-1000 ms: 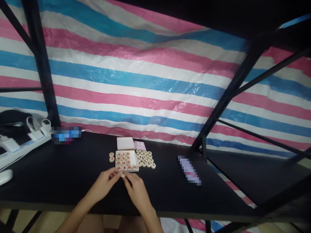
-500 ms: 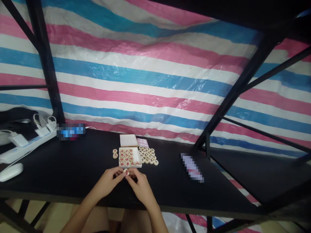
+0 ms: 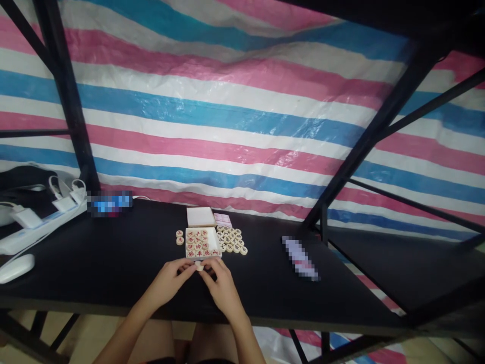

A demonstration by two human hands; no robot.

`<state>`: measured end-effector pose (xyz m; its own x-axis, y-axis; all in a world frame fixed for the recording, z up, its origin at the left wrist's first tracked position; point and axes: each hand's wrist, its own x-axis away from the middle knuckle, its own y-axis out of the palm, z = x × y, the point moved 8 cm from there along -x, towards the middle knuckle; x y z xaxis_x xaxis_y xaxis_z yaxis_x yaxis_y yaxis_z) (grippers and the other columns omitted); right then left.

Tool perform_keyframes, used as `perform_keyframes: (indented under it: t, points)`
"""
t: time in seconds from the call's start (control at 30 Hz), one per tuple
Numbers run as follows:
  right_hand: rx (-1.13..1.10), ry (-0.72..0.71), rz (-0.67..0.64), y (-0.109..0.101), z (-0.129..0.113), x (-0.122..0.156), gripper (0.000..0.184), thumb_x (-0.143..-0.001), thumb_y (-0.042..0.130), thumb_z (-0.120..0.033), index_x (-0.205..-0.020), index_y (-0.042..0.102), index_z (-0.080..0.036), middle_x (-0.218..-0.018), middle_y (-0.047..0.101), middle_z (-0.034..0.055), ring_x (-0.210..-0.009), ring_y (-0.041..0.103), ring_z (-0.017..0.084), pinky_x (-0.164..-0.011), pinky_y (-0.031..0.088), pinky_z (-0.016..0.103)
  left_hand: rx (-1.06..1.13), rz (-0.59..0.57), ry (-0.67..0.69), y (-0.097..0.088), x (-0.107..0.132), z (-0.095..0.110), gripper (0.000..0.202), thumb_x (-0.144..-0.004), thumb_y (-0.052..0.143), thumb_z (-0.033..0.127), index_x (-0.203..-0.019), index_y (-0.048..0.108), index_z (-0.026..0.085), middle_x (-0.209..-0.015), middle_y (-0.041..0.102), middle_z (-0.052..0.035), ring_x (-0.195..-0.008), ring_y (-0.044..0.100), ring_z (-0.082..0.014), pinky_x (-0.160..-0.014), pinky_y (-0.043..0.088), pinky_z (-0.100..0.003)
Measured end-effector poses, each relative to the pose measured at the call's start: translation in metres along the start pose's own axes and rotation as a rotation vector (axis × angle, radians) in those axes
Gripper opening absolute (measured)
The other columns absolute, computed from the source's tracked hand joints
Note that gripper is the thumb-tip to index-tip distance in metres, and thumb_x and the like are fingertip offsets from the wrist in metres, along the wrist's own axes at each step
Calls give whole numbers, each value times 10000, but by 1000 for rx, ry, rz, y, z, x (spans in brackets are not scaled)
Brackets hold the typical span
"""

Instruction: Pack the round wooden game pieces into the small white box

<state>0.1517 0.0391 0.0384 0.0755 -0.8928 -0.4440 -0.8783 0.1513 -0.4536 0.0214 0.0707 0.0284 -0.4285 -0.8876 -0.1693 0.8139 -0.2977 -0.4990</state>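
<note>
A round, pale xiangqi piece [image 3: 199, 266] is pinched between the fingertips of my left hand [image 3: 175, 275] and my right hand [image 3: 216, 275], just in front of a white box [image 3: 214, 242]. Its marked face is turned out of sight. Several red-marked pieces [image 3: 197, 246] lie in rows inside the box, with a bare strip at the right. Two more red pieces [image 3: 179, 237] sit on the table left of the box. To its right, several dark-marked pieces [image 3: 235, 241] are grouped in rows.
Behind the box lie its white lid [image 3: 200, 217] and a pink-patterned paper [image 3: 223, 220]. A blurred phone-like object [image 3: 300, 258] rests on the right. On the left are a white power strip [image 3: 45, 227] with plugs and a white mouse-shaped object [image 3: 17, 269]. Black frame bars flank the table.
The piece between my fingers has been turned, so its red mark no longer shows. Both hands stay close to the front of the box. The view has shifted slightly.
</note>
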Motion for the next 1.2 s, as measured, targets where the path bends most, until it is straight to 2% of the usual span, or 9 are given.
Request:
perform_keyframes:
  t: [0.13,0.2,0.33,0.47,0.63,0.77,0.93,1.03,1.2]
  points:
    - [21,-22,-42,4,0,1,81,-812,550,-156,-826,605,-213,-852,598,9,-796,578,153,-726,471,251,-45,-13,26,1,-1,1,261,-826,525,387,-834,693,187,-773,707,-16,-712,613,-180,-668,450,-232]
    - [19,-9,-46,5,1,1,73,-791,573,-154,-825,605,-211,-855,603,8,-799,580,154,-717,471,250,-41,-28,24,2,-1,1,227,-816,537,348,-878,686,190,-770,707,-8,-699,610,-170,-643,443,-220]
    - [-35,55,-55,6,5,0,183,-785,592,-173,-963,609,-212,-917,645,20,-818,605,154,-715,480,248,-30,-36,18,2,0,-1,244,-813,517,289,-972,678,199,-830,722,-10,-736,627,-170,-654,447,-216]
    - [-30,69,-93,8,6,0,94,-814,571,-177,-886,626,-204,-834,650,7,-772,613,149,-725,476,253,-25,-14,24,0,0,-3,272,-803,522,295,-998,688,206,-917,732,-26,-788,639,-186,-701,462,-240]
    - [-35,18,-66,4,1,1,79,-811,584,-161,-859,623,-210,-874,630,8,-816,597,149,-735,472,247,-11,-20,-22,0,-1,-1,333,-792,553,346,-1065,661,188,-882,738,-31,-750,633,-185,-625,439,-236]
    - [-38,0,-65,5,0,0,134,-794,572,-119,-872,618,-218,-942,632,17,-886,593,163,-747,473,259,5,-45,-11,2,-1,0,262,-781,558,285,-1005,654,189,-899,731,-26,-735,620,-171,-608,414,-229]
    - [-59,47,-117,10,6,-1,227,-787,579,-117,-985,615,-223,-935,669,12,-841,617,161,-741,476,259,-3,-35,24,1,0,-1,189,-775,537,215,-940,628,196,-837,694,-2,-691,578,-145,-592,391,-218]
    - [-70,33,-135,12,4,0,223,-786,562,-95,-959,622,-223,-929,669,4,-812,618,151,-751,471,253,-14,-38,31,2,0,-1,157,-758,539,186,-891,620,198,-769,663,17,-668,563,-136,-586,385,-214]
    - [-49,-27,-102,8,1,2,247,-757,487,-24,-867,612,-205,-861,615,7,-809,589,146,-745,457,242,-53,-53,58,4,3,2,99,-745,575,206,-823,634,195,-765,668,16,-691,565,-139,-630,398,-220]
